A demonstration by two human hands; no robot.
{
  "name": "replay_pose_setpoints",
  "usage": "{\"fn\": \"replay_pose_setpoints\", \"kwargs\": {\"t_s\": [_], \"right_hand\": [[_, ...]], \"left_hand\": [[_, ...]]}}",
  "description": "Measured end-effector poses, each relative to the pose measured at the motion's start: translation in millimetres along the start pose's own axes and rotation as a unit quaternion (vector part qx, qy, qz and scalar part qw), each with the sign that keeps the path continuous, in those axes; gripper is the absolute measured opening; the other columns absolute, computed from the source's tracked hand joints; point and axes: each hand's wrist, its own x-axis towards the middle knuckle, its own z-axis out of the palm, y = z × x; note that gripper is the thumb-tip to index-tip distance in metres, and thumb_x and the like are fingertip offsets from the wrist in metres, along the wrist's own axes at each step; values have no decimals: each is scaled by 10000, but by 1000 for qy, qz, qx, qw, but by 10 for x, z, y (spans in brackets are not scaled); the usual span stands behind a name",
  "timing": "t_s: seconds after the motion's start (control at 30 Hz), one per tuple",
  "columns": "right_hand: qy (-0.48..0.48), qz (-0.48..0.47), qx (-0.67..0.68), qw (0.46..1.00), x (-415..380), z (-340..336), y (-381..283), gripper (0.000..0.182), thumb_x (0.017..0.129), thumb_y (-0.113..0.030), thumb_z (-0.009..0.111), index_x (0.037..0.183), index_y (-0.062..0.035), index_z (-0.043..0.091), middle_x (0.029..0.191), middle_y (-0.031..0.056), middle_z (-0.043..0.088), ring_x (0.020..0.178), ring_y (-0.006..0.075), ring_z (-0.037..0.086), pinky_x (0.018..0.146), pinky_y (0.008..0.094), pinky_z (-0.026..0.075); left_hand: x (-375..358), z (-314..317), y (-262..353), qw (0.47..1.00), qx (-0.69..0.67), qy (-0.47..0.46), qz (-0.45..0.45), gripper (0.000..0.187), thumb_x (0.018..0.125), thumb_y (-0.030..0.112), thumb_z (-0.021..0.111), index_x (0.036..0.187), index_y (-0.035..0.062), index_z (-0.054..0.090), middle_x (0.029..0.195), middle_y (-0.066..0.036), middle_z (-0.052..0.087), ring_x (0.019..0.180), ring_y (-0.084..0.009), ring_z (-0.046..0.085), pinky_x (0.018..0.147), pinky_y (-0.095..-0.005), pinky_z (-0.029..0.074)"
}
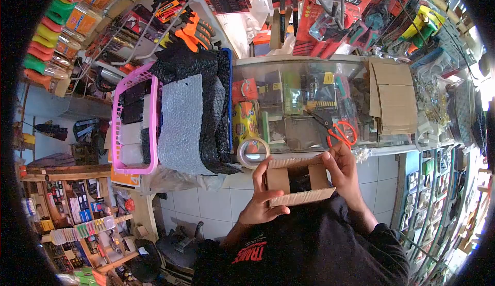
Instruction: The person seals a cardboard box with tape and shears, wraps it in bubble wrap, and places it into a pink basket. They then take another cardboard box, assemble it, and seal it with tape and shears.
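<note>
An open cardboard box (301,199) is held in front of my chest, its flaps raised and a dark item (300,183) partly visible inside. My left hand (262,199) grips the box's left end, with fingers on both long sides. At the far right corner, my right hand (343,170) pinches the cardboard between thumb and fingers. Just beyond that hand lie scissors with orange handles (341,134) on the glass counter. A roll of clear tape (253,153) stands at the counter edge, close beyond my left hand.
Bubble wrap (180,123) and black wrap (212,100) lie left on the counter, beside a pink basket (152,165). Flattened cardboard (394,97) rests at the right on the glass counter (289,144). Packaged tools (330,15) hang beyond. Shelves stand on both sides.
</note>
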Motion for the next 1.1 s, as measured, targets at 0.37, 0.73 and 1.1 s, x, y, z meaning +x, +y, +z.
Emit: {"fn": "replay_pose_setpoints", "kwargs": {"t_s": [0.37, 0.73, 1.1], "right_hand": [[1, 28, -5, 1000, 60, -16, -3, 265, 1073, -240, 637, 924, -81, 488, 780, -78, 456, 728, 26, 394, 620, 229, 330], [-111, 34, 0, 993, -111, -149, -73, 297, 1025, -201, 670, 1156, -84, 430, 1055, 33, 465, 994, 111, 465, 812, 279, 436], [-108, 83, 75, 988, -169, 36, -79, 438, 965, -50, 626, 1267, -112, 315, 1206, 82, 426, 1134, 167, 472, 930, 360, 471]], "left_hand": [[8, 16, 53, 1000, 3, -16, -18, 629, 949, 455, 747, 1508, 430, 458, 1685, -281, 15, 1571, -533, 71, 1223, -615, 252], [63, 34, -30, 998, -34, 43, -11, 799, 968, 307, 770, 1554, 268, 227, 1634, -288, 171, 1515, -486, 256, 1189, -614, 321], [-8, 86, 30, 996, 65, 42, -42, 670, 970, 337, 754, 1463, 141, 345, 1611, -305, 213, 1504, -440, 285, 1191, -580, 315]]}}
